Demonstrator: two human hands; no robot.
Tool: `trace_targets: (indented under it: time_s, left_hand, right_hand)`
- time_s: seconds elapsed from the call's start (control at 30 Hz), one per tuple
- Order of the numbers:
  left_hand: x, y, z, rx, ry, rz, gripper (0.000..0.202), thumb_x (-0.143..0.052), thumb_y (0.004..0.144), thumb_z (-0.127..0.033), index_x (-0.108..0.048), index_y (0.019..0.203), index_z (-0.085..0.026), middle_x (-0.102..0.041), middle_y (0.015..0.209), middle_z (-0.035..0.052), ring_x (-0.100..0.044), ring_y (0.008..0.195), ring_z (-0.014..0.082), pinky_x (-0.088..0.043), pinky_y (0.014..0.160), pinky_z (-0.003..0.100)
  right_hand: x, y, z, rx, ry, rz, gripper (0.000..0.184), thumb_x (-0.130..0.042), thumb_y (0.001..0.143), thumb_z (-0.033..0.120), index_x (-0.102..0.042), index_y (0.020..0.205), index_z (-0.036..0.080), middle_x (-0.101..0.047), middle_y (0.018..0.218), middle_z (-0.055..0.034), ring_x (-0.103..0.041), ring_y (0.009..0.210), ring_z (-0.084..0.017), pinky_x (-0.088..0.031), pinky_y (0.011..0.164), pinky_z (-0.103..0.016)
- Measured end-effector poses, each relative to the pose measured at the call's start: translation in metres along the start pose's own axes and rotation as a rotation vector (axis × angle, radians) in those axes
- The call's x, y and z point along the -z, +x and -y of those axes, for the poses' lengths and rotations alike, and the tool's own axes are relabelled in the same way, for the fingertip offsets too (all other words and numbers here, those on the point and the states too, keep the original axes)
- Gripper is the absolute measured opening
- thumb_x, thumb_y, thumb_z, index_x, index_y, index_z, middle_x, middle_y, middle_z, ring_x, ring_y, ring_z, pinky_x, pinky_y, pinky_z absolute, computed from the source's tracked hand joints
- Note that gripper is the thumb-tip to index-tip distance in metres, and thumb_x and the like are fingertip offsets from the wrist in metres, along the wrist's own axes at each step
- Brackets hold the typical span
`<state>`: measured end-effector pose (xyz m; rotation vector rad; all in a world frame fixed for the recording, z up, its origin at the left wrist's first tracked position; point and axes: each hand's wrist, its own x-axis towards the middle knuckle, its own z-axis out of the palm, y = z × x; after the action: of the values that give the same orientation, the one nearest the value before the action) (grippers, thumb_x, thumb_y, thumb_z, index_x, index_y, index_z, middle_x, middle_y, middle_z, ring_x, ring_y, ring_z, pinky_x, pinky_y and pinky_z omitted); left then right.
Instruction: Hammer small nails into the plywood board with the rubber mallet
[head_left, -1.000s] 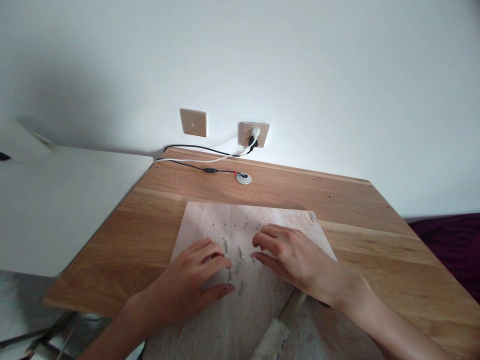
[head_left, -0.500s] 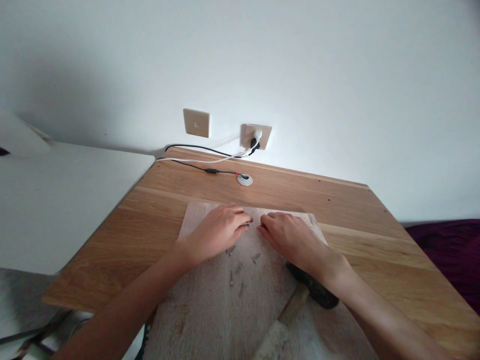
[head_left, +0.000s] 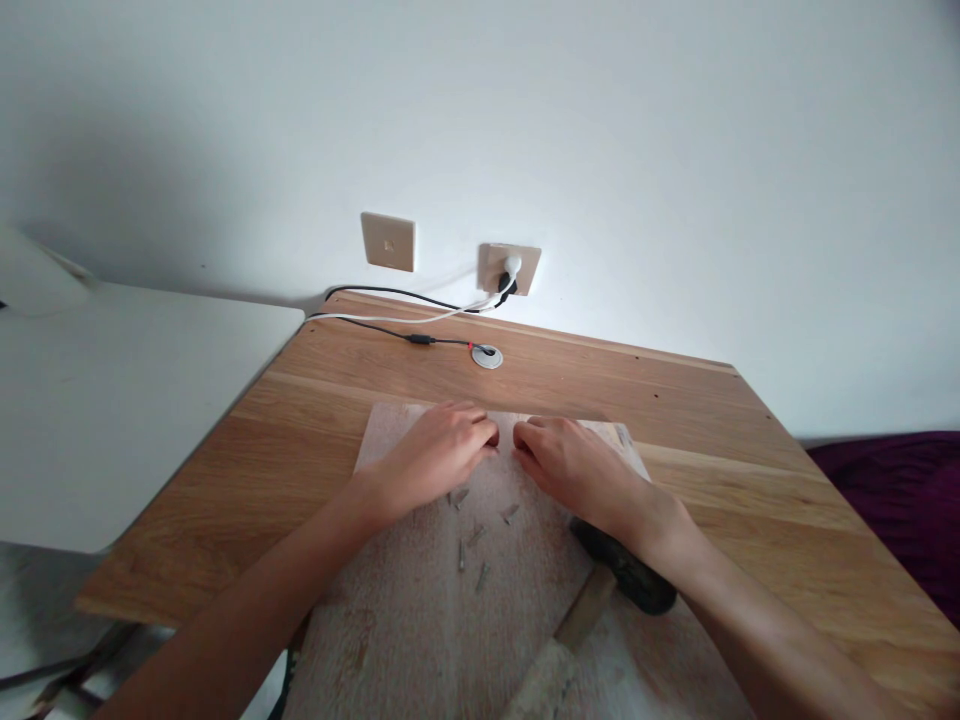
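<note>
My left hand is over the far part of a pale wooden board, its fingers curled together. Something small may show at its fingertips, too small to make out. Just right of it, with a narrow gap between, my right hand is also closed, its fingertips turned inward and what they hold, if anything, hidden. Several small nails lie loose on the board below the hands. A hammer rests on the board, its dark head partly beneath my right forearm and its wooden handle pointing toward me.
The board lies on a wooden table against a white wall. Black and white cables run along the back to a wall socket and a round cable hole. A white surface adjoins on the left; purple cloth is at right.
The fingers of my left hand have curled in a little more. My right hand stays nearly where it was. Nails and hammer lie as before; the whole view has shifted slightly.
</note>
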<state>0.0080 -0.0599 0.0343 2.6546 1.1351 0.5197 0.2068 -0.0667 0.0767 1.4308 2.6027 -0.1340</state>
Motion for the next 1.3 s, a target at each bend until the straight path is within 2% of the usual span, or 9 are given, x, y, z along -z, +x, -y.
trace_targets:
  time_s: [0.17,0.37,0.6,0.73,0.87,1.03,1.13,1.23,1.3]
  left_hand:
    - [-0.004,0.002,-0.002,0.039,-0.008,-0.032,0.011,-0.072,0.096,-0.017,-0.069,0.086,-0.017,-0.074,0.090,0.0062,-0.070,0.091,0.0242,-0.053,0.084,0.035]
    - [0.004,0.004,-0.008,0.198,-0.116,-0.117,0.014,-0.075,0.093,-0.018,-0.067,0.082,-0.017,-0.071,0.086,0.0036,-0.067,0.082,0.0211,-0.049,0.074,0.032]
    - [0.006,-0.028,-0.018,-0.018,-0.256,-0.091,0.010,-0.070,0.100,-0.022,-0.070,0.090,-0.019,-0.073,0.091,0.0014,-0.066,0.087,0.0180,-0.048,0.081,0.031]
    - [-0.001,-0.039,-0.018,0.002,-0.239,-0.065,0.011,-0.068,0.101,-0.020,-0.071,0.091,-0.018,-0.073,0.092,0.0027,-0.067,0.091,0.0191,-0.049,0.082,0.032]
    - [-0.006,-0.037,-0.014,0.015,-0.183,-0.040,0.011,-0.073,0.098,-0.022,-0.071,0.089,-0.017,-0.073,0.092,0.0034,-0.067,0.090,0.0202,-0.050,0.083,0.033]
    - [-0.004,-0.039,-0.005,0.038,-0.077,-0.121,0.010,-0.072,0.098,-0.025,-0.070,0.092,-0.017,-0.072,0.096,0.0056,-0.066,0.095,0.0242,-0.051,0.088,0.039]
    - [0.002,-0.052,0.002,0.070,-0.098,-0.206,0.008,-0.062,0.100,-0.016,-0.068,0.095,-0.018,-0.071,0.094,0.0048,-0.066,0.092,0.0230,-0.052,0.085,0.037]
    - [0.008,-0.076,0.003,0.105,-0.139,-0.321,0.023,-0.050,0.097,-0.006,-0.068,0.105,-0.020,-0.072,0.097,0.0044,-0.068,0.093,0.0208,-0.053,0.083,0.034]
    - [0.012,-0.096,-0.001,0.136,-0.134,-0.379,0.025,-0.048,0.097,-0.007,-0.067,0.107,-0.021,-0.073,0.099,0.0037,-0.069,0.093,0.0196,-0.055,0.084,0.033]
  right_hand:
    - [-0.001,0.000,-0.002,0.052,0.022,-0.018,0.021,-0.056,0.098,0.007,-0.072,0.099,0.020,-0.077,0.099,-0.0065,-0.073,0.087,-0.020,-0.040,0.067,-0.028]
    - [0.005,-0.007,-0.010,0.100,0.055,-0.039,0.017,-0.058,0.099,0.008,-0.070,0.101,0.020,-0.074,0.100,-0.0049,-0.071,0.088,-0.018,-0.040,0.069,-0.026]
    - [0.003,-0.041,-0.007,0.255,0.242,-0.169,0.011,-0.062,0.103,0.013,-0.070,0.100,0.020,-0.070,0.094,-0.0040,-0.067,0.084,-0.019,-0.044,0.073,-0.029]
    - [-0.005,-0.064,0.010,0.323,0.346,-0.133,0.017,-0.059,0.104,0.011,-0.066,0.090,0.020,-0.068,0.089,-0.0024,-0.063,0.078,-0.017,-0.043,0.068,-0.029]
    - [-0.011,-0.072,0.023,0.353,0.351,-0.071,0.018,-0.064,0.101,0.008,-0.064,0.087,0.020,-0.069,0.089,-0.0013,-0.064,0.079,-0.018,-0.041,0.064,-0.030]
    - [-0.010,-0.077,0.013,0.314,0.365,-0.062,0.010,-0.062,0.103,0.014,-0.069,0.103,0.021,-0.070,0.095,-0.0027,-0.067,0.085,-0.020,-0.046,0.070,-0.033]
    - [-0.009,-0.088,0.001,0.264,0.410,-0.149,0.017,-0.052,0.110,0.023,-0.070,0.109,0.023,-0.069,0.094,-0.0036,-0.068,0.083,-0.019,-0.050,0.071,-0.033]
    - [-0.016,-0.104,-0.007,0.175,0.461,-0.247,0.020,-0.050,0.111,0.026,-0.070,0.111,0.025,-0.070,0.095,-0.0042,-0.070,0.083,-0.019,-0.055,0.071,-0.031]
    - [-0.026,-0.119,-0.016,0.049,0.469,-0.401,0.017,-0.052,0.109,0.026,-0.069,0.111,0.027,-0.071,0.097,-0.0049,-0.071,0.082,-0.018,-0.059,0.070,-0.029]
